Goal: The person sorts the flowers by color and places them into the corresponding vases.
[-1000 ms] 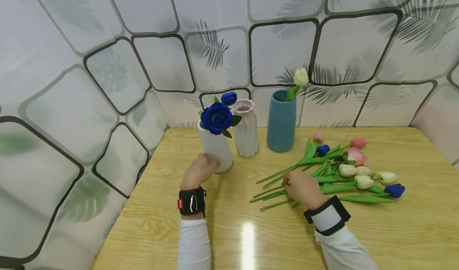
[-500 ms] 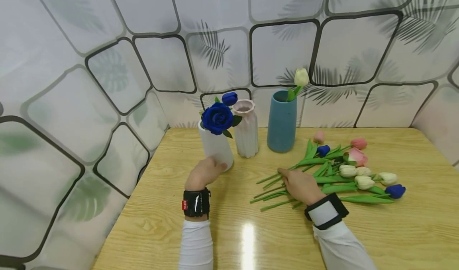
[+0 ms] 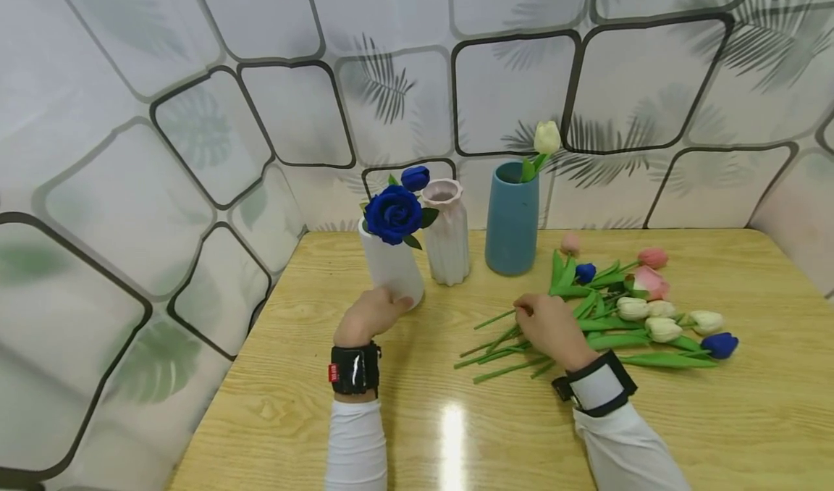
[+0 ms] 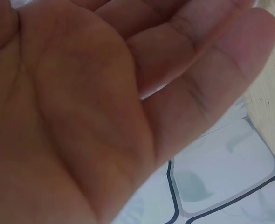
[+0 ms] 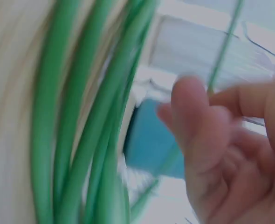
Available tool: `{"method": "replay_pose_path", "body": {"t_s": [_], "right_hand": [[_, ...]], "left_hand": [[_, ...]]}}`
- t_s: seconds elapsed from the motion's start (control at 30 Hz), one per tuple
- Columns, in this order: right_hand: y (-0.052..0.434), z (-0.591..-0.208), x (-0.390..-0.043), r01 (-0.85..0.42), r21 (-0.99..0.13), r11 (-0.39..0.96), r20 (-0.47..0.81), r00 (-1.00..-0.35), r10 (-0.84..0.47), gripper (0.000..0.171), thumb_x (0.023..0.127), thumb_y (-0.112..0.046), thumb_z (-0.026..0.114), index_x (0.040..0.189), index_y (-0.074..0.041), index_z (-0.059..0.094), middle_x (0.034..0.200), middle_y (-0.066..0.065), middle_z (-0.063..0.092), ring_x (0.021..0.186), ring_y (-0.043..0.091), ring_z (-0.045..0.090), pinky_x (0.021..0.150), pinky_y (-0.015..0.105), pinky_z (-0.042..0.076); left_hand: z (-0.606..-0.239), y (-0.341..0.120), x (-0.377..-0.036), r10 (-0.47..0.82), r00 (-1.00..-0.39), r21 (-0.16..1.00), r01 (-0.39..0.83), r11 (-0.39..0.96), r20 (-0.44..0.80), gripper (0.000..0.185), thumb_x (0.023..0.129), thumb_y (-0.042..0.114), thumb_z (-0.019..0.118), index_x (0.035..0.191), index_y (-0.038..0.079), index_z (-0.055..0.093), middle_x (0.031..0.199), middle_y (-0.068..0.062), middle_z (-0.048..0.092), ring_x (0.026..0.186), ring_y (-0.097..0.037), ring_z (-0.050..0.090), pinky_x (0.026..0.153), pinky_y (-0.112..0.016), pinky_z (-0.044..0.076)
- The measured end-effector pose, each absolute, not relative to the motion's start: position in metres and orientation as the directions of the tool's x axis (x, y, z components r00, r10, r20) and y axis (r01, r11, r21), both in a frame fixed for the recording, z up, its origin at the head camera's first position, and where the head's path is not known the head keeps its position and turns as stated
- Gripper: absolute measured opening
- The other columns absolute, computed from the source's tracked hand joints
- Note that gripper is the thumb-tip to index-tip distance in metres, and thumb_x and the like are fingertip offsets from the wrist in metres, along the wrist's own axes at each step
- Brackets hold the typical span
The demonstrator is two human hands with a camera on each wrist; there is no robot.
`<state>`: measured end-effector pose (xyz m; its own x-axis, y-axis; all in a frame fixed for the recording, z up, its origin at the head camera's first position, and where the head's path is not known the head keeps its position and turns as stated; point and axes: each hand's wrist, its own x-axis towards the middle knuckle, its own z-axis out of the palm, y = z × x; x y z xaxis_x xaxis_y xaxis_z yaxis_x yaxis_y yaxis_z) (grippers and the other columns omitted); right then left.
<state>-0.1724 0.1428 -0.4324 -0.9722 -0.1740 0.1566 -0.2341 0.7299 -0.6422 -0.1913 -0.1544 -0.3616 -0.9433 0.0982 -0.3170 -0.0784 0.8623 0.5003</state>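
Pinching a thin green stem between thumb and fingertips, the right hand sits over the cut ends of a loose bunch of artificial tulips lying on the wooden counter. In the right wrist view the fingers curl round that one stem, blurred, with several thicker stems running just beside it. The held stem is lifted a little at its cut end, while its flower end stays hidden among the leaves, so I cannot tell which bloom it belongs to.

The left hand rests against the base of a white vase, thumb and fingers curved round its lower wall; the left wrist view shows only the palm, fingers loosely bent. That vase stands upright and holds a blue rose and a smaller blue bud.

Touching or just beside it on the right stands a ribbed pale pink vase. Farther right, apart, a blue vase holds one cream tulip. The bunch on the counter spreads to the right with pink, cream and blue heads. Both wrists wear black bands over white sleeves. A wall patterned with rounded squares and leaf shadows rises behind the counter.
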Motion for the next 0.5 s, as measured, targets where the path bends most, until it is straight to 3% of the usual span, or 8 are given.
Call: {"method": "replay_pose_path", "body": {"t_s": [0.17, 0.27, 0.4, 0.5], "right_hand": [[0.14, -0.43, -0.168, -0.136, -0.907, 0.399, 0.171, -0.984, 0.054, 0.03, 0.101, -0.016, 0.059, 0.116, 0.009, 0.068, 0.095, 0.028, 0.07, 0.058, 0.026, 0.068, 0.052, 0.034, 0.057], [0.138, -0.432, -0.166, -0.073, -0.978, 0.196, 0.104, -0.983, 0.152, 0.033, 0.099, -0.017, 0.063, 0.117, 0.01, 0.067, 0.092, 0.024, 0.072, 0.06, 0.019, 0.07, 0.056, 0.035, 0.059], [0.135, -0.43, -0.164, 0.083, -0.981, -0.178, -0.116, -0.976, 0.182, 0.046, 0.099, -0.013, 0.062, 0.136, 0.01, 0.045, 0.088, 0.005, 0.071, 0.066, 0.008, 0.07, 0.065, 0.026, 0.059], [0.135, -0.426, -0.163, 0.18, -0.877, -0.445, -0.256, -0.96, 0.117, 0.054, 0.101, -0.008, 0.056, 0.143, -0.002, 0.021, 0.085, -0.004, 0.068, 0.072, 0.008, 0.07, 0.07, 0.022, 0.058]], "left_hand": [[-0.361, -0.157, -0.191, 0.099, -0.938, 0.515, -0.092, 0.852, -0.332, 0.056, 0.102, 0.042, 0.05, 0.135, -0.003, 0.057, 0.134, -0.022, 0.058, 0.115, -0.034, 0.06, 0.093, -0.051, 0.049], [-0.361, -0.162, -0.19, 0.079, -0.944, 0.512, -0.103, 0.853, -0.321, 0.056, 0.102, 0.043, 0.049, 0.136, -0.001, 0.058, 0.138, -0.021, 0.057, 0.122, -0.037, 0.057, 0.097, -0.053, 0.048], [-0.363, -0.17, -0.19, 0.017, -0.957, 0.493, -0.134, 0.86, -0.29, 0.056, 0.1, 0.043, 0.05, 0.126, -0.006, 0.06, 0.123, -0.02, 0.064, 0.108, -0.033, 0.063, 0.087, -0.049, 0.051], [-0.364, -0.175, -0.191, -0.035, -0.958, 0.509, -0.182, 0.841, -0.284, 0.068, 0.099, 0.043, 0.053, 0.139, -0.012, 0.043, 0.127, -0.026, 0.06, 0.11, -0.038, 0.062, 0.088, -0.051, 0.051]]}}
